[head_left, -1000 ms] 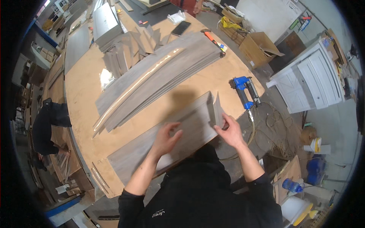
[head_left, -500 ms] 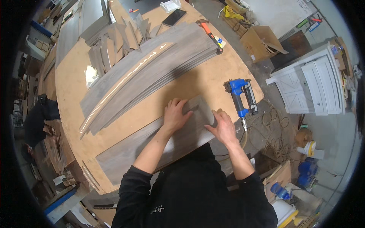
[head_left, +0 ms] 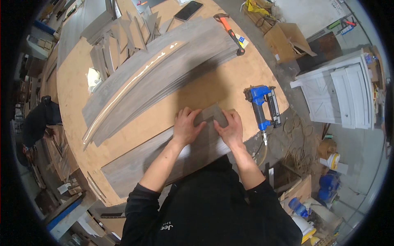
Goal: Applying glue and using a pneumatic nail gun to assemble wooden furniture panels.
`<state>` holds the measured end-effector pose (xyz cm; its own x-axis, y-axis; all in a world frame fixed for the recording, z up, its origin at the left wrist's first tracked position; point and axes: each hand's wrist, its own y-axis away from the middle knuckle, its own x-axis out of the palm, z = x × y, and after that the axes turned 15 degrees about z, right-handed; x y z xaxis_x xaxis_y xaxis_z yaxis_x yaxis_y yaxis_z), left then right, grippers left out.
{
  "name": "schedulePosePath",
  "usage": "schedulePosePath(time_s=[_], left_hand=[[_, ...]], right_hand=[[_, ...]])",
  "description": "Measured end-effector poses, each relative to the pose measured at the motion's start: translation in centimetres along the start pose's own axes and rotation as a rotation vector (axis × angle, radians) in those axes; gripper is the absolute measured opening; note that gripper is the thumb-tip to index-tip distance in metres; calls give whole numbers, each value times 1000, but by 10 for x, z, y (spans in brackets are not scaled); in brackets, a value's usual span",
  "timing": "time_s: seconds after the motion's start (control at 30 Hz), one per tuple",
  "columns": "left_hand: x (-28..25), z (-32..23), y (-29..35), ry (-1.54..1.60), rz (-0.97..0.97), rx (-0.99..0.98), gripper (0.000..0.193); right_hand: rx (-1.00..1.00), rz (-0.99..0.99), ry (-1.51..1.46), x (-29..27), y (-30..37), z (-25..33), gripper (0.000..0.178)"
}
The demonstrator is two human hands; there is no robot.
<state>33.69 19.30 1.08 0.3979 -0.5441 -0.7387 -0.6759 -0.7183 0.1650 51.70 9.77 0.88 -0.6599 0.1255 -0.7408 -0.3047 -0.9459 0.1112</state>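
Observation:
A long grey wood-grain board (head_left: 135, 166) lies along the near edge of the workbench. At its right end, between my hands, is a small grey wood piece (head_left: 217, 115); whether it is joined to the board cannot be made out. My left hand (head_left: 188, 128) has its fingers curled at the piece's left side, thumb toward the middle. My right hand (head_left: 229, 128) grips its right side between thumb and fingers. Beyond them, a narrow strip with a white bead of glue (head_left: 135, 78) lies on a stack of grey boards (head_left: 180, 69).
A blue nail gun (head_left: 259, 106) with a hose lies at the bench's right edge. Farther back are an orange-and-black hammer (head_left: 230, 33), a phone (head_left: 188, 10) and upright wood offcuts (head_left: 123, 37). A white cabinet (head_left: 332, 92) stands at the right; another person (head_left: 41, 119) is at the far left.
My right hand has moved left and its fingers have closed on the grey piece. The piece's end now shows between both hands. The view has shifted slightly.

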Motion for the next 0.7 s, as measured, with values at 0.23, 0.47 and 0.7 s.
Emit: schedulePosePath(time_s=[0.23,0.47,0.7], left_hand=[[-5,-5,-5,-23,-39,41,47],[-6,-2,-9,-26,34,45,49],[-2,6,-1,-169,32,4,51]], right_hand=[[-29,-46,34,-1,-3,-2,51],[-9,7,2,-4,-7,-4,50],[-17,109,57,1,-10,-6,54]])
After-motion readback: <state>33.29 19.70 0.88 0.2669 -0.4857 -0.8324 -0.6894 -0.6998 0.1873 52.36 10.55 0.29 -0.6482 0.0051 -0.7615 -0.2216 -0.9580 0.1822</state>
